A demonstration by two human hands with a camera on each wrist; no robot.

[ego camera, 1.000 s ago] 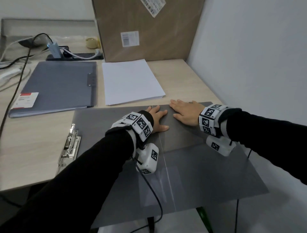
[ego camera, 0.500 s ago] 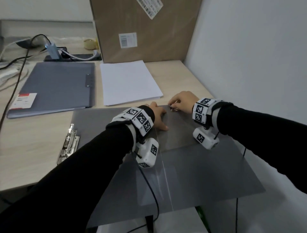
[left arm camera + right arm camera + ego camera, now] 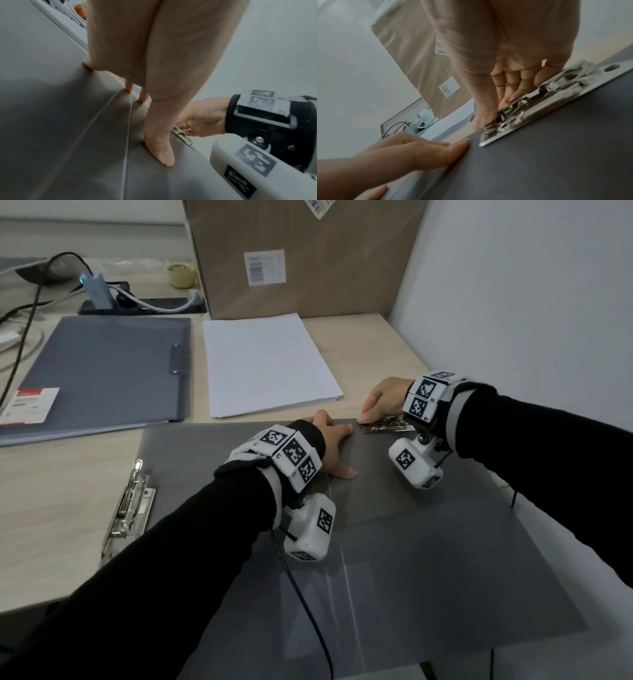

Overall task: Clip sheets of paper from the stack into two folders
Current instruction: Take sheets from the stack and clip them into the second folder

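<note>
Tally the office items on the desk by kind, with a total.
Grey folders: 2 (open folder, closed folder)
Metal clips on the open folder: 2 (right hand grips top clip; side clip)
Paper stacks: 1
Cardboard boxes: 1
Tape rolls: 1
Total: 7

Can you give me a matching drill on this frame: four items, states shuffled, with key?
Items:
1. left hand
2. right hand
3. paper stack
4. closed folder

States:
A. lies shut at the far left of the desk
B. fingers curled on the metal clip
C. presses flat on the open folder
D. lies loose beside the cardboard box

Pairs: 1-C, 2-B, 3-D, 4-A
</note>
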